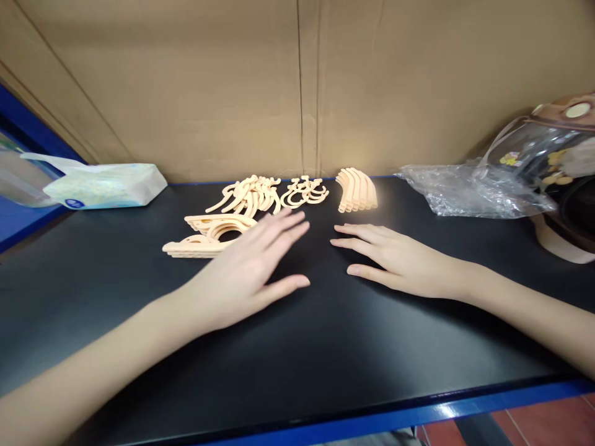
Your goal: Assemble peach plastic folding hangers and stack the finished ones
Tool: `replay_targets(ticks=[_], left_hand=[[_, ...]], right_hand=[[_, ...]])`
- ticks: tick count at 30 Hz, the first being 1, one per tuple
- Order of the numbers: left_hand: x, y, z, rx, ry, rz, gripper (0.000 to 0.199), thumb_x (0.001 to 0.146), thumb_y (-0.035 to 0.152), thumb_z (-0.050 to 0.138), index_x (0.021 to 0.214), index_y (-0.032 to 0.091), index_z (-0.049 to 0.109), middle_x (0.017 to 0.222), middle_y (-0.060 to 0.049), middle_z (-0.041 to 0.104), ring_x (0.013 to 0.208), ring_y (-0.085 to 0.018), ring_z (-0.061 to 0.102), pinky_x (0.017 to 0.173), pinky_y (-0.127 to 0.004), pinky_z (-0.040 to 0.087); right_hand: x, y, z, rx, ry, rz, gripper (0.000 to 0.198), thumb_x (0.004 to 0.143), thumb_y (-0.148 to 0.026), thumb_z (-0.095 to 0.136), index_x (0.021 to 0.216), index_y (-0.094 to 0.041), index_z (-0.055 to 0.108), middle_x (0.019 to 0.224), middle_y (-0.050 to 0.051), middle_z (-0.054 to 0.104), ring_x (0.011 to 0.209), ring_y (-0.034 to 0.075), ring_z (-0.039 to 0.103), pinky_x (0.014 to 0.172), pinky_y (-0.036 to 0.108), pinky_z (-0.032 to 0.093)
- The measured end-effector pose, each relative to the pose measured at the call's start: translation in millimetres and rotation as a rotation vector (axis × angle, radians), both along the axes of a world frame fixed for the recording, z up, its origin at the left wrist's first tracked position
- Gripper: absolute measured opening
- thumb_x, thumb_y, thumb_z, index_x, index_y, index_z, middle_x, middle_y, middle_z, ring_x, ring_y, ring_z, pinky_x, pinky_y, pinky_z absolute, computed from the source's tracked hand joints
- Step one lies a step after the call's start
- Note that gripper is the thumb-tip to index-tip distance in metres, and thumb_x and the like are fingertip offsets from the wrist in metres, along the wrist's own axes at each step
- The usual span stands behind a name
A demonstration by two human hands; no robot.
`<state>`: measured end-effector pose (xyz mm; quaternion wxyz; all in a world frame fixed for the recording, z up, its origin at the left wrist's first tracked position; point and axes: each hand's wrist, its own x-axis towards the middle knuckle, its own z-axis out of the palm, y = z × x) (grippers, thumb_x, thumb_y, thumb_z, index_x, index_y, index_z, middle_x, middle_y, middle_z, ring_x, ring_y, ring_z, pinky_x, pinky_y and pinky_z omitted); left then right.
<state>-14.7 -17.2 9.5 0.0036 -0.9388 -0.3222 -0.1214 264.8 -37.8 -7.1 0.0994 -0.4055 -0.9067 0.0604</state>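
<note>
My left hand (251, 266) is open above the table, its fingers spread and pointing forward, partly in front of a stack of flat cream pieces with rounded openings (195, 246). Behind that stack lies a loose pile of curved cream arms (253, 193). Small cream hooks (305, 192) sit just right of the pile, beyond my left fingertips. A neat row of curved cream tubular pieces (357, 189) stands further right. My right hand (395, 257) is open too, palm down with fingers apart, nearest to that row but not touching it. Neither hand holds anything.
The black tabletop (316, 365) has a blue front edge. A tissue pack (109, 186) lies at the left. Crumpled clear plastic (478, 189) and a clear bag with brown trim (539, 155) are at the right. A cardboard wall (223, 87) closes off the back.
</note>
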Motion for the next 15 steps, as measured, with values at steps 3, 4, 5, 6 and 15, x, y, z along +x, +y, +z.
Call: replay_targets(ticks=[3, 4, 5, 6, 15], left_hand=[[6, -3, -11.5, -0.100, 0.072, -0.068, 0.066, 0.094, 0.057, 0.036, 0.148, 0.020, 0.029, 0.156, -0.007, 0.028, 0.145, -0.025, 0.022, 0.118, -0.044, 0.026], [6, -3, -13.8, -0.138, 0.083, -0.067, 0.066, 0.095, 0.057, 0.036, 0.149, 0.020, 0.028, 0.156, -0.007, 0.026, 0.145, -0.024, 0.022, 0.117, -0.044, 0.027], [5, -2, -15.4, -0.168, 0.090, -0.060, 0.067, 0.095, 0.058, 0.035, 0.149, 0.020, 0.027, 0.157, -0.008, 0.024, 0.145, -0.024, 0.022, 0.117, -0.044, 0.028], [4, -1, -16.5, -0.187, 0.093, -0.050, 0.068, 0.094, 0.058, 0.035, 0.149, 0.019, 0.027, 0.157, -0.008, 0.022, 0.145, -0.025, 0.022, 0.116, -0.044, 0.029], [14, 1, -20.3, -0.135, 0.023, -0.008, 0.057, 0.096, 0.050, 0.036, 0.145, 0.019, 0.037, 0.153, -0.009, 0.034, 0.141, -0.027, 0.031, 0.114, -0.045, 0.032]], right_hand=[[0, 0, 0, 0.001, 0.005, 0.001, 0.052, 0.097, -0.048, 0.038, 0.141, -0.022, 0.044, 0.150, 0.011, 0.039, 0.137, 0.026, 0.037, 0.111, 0.049, 0.034], [0, 0, 0, -0.002, 0.003, 0.000, 0.052, 0.097, -0.048, 0.038, 0.141, -0.022, 0.044, 0.151, 0.011, 0.038, 0.137, 0.026, 0.037, 0.111, 0.049, 0.033], [0, 0, 0, -0.005, -0.001, 0.000, 0.053, 0.097, -0.048, 0.038, 0.141, -0.021, 0.045, 0.151, 0.011, 0.038, 0.137, 0.026, 0.036, 0.111, 0.049, 0.033], [0, 0, 0, -0.008, -0.005, -0.002, 0.053, 0.097, -0.049, 0.038, 0.141, -0.021, 0.045, 0.151, 0.011, 0.038, 0.137, 0.026, 0.036, 0.111, 0.049, 0.033], [-2, -1, 0, 0.033, 0.009, 0.018, 0.051, 0.097, -0.046, 0.038, 0.141, -0.020, 0.045, 0.149, 0.013, 0.041, 0.136, 0.028, 0.039, 0.109, 0.052, 0.036]])
